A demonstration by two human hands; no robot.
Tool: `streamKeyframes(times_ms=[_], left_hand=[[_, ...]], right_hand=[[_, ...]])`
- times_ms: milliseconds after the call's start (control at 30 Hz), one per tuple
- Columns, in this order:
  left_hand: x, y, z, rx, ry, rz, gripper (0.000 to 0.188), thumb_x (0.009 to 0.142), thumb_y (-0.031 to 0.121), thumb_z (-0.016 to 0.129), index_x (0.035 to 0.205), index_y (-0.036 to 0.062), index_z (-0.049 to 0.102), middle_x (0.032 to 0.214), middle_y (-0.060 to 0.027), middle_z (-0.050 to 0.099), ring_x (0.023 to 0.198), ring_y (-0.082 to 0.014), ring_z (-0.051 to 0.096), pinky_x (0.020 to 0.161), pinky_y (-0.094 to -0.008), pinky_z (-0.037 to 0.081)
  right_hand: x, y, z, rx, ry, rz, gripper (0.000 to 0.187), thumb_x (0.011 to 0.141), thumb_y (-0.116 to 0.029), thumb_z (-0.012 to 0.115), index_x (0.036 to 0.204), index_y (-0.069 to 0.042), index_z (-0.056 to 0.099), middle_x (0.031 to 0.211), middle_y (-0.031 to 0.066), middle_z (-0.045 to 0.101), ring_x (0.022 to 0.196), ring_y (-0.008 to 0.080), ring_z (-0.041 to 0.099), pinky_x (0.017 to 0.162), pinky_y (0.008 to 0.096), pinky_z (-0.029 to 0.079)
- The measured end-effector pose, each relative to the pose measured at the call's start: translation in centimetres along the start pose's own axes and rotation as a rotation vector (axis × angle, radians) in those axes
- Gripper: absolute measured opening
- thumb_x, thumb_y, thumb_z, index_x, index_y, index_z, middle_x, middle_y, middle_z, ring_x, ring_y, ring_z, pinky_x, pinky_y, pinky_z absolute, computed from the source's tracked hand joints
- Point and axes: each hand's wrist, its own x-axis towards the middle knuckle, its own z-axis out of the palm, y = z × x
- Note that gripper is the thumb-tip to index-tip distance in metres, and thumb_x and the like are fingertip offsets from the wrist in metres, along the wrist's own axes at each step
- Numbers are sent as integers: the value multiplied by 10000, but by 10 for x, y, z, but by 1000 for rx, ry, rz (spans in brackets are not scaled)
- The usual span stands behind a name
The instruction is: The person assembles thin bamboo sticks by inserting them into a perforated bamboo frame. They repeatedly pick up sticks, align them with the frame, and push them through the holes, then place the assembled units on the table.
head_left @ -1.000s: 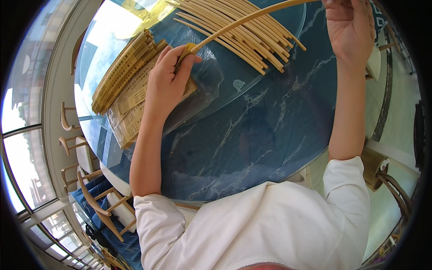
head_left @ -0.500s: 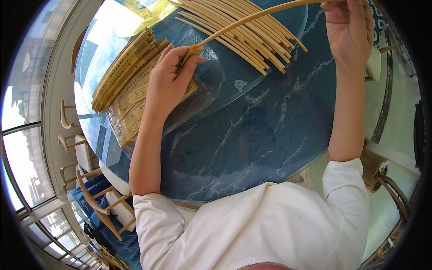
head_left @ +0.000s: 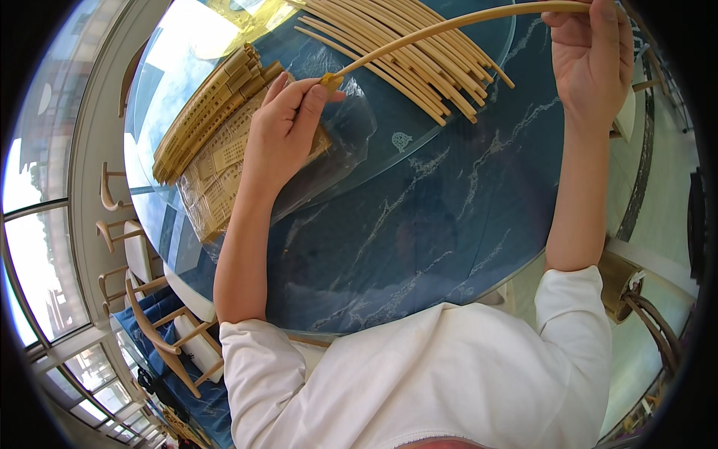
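Observation:
My left hand (head_left: 288, 123) pinches a small yellow piece (head_left: 330, 81) at the thin end of a long pale wooden chopstick (head_left: 449, 28). At its far end my right hand (head_left: 591, 71) grips the same chopstick near the top edge of the view, so it spans the space between both hands and looks bowed. Below it, a loose row of similar chopsticks (head_left: 419, 71) lies on the glass. Left of my left hand sits a stack of printed golden strips (head_left: 206, 116), partly over a clear plastic bag (head_left: 217, 191) with more printed pieces inside.
The round table has a blue marbled top (head_left: 419, 224) with a glass disc on it. A yellow transparent item (head_left: 258, 19) lies at the far left. Wooden chairs (head_left: 172, 337) stand to the left, and a brown bag (head_left: 619, 280) is by my right elbow.
My right hand has moved slightly right, and the chopstick's end with it. My left thumb and fingers have shifted a little on the yellow piece at the thin end.

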Motion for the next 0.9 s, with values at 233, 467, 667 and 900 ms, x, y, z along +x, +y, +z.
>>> streamKeyframes(times_ms=[233,467,667,900], left_hand=[[0,-1,0,11,-9,-1,283,1136,235,565,1101,38,765,897,-29,788,926,-183,719,1300,-478,321],[2,-1,1,20,-10,-6,252,1124,226,588,1114,31,747,952,-33,812,981,-224,726,1299,-491,313],[-2,-1,1,-1,14,6,213,1104,191,613,1158,25,736,892,-9,799,890,-185,713,1303,-479,311],[-1,1,3,7,16,17,189,1084,164,639,1170,25,733,832,2,775,756,-147,644,1309,-466,304]], right_hand=[[4,-13,2,10,-23,32,288,1177,-280,470,1009,-98,618,809,50,673,916,197,734,937,375,593],[5,-6,-12,2,40,3,292,1179,-287,461,1016,-107,622,825,51,694,935,201,751,884,348,604],[0,-3,3,24,38,45,286,1178,-286,465,1020,-100,613,804,55,687,906,191,749,869,339,602],[3,-7,3,60,-52,19,276,1178,-277,466,1028,-96,611,814,53,682,876,182,738,925,375,601]])
